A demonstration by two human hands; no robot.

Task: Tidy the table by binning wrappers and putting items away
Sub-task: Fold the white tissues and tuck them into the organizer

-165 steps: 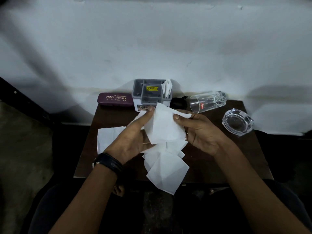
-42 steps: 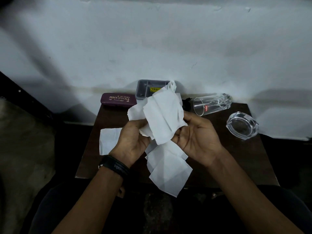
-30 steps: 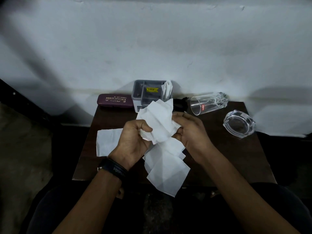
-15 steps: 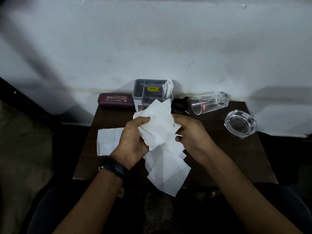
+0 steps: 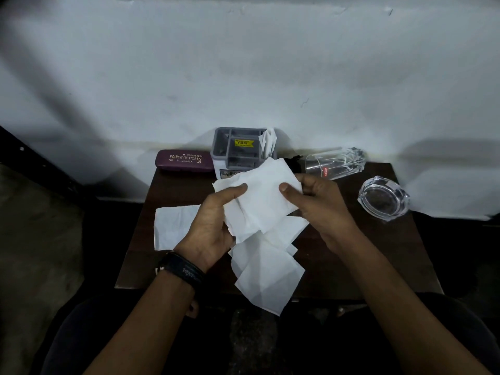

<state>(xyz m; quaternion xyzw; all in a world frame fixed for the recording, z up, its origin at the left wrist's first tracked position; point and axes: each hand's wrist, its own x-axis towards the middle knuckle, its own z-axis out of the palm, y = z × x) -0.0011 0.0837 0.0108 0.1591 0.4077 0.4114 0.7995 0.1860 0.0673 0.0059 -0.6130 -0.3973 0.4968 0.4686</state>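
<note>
You pinched the white tissue (image 5: 259, 201) w/ both hands: L hand (image 5: 208, 226) at its left edge, R hand (image 5: 319, 209) at its right, above the table (image 5: 365, 253). Loose tissues (image 5: 267, 277) lay under it, flat sheet (image 5: 173, 226) to the left. Behind: grey organiser (image 5: 238, 152), specs case (image 5: 184, 161), glass (image 5: 332, 163) on its side, ashtray (image 5: 382, 197) far right.

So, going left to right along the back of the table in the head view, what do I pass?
Maroon glasses case → grey organiser → tipped-over drinking glass → glass ashtray. The tissue in left hand and right hand overlaps the organiser; skipped.
</note>
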